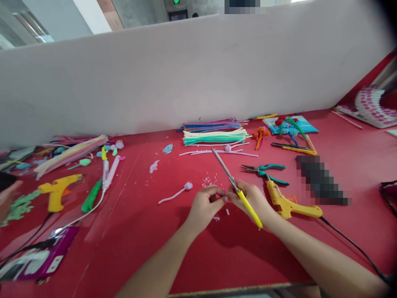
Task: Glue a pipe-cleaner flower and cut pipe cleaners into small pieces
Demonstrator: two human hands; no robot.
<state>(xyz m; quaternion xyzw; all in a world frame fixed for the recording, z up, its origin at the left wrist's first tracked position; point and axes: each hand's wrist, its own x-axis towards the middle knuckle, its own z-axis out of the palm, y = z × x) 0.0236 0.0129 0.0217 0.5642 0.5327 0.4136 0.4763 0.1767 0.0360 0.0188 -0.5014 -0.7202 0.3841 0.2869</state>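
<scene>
My right hand (252,199) grips yellow-handled scissors (236,189), whose blades point up and away to the left. My left hand (206,203) pinches a small pale piece right beside it, too small to name. Both hands hover over the red table (149,231). Small white clippings (207,182) lie just beyond my fingers. A pale pipe cleaner with a curled lilac head (176,193) rests to the left of my left hand.
Teal-handled pliers (266,171) and a yellow glue gun (290,205) lie right of my hands, its cord trailing right. Pipe cleaner bundles (215,132) lie by the white partition (186,70). Another glue gun (57,190) and a green tool (91,198) sit left. Another person's hand (8,198) shows at the left edge.
</scene>
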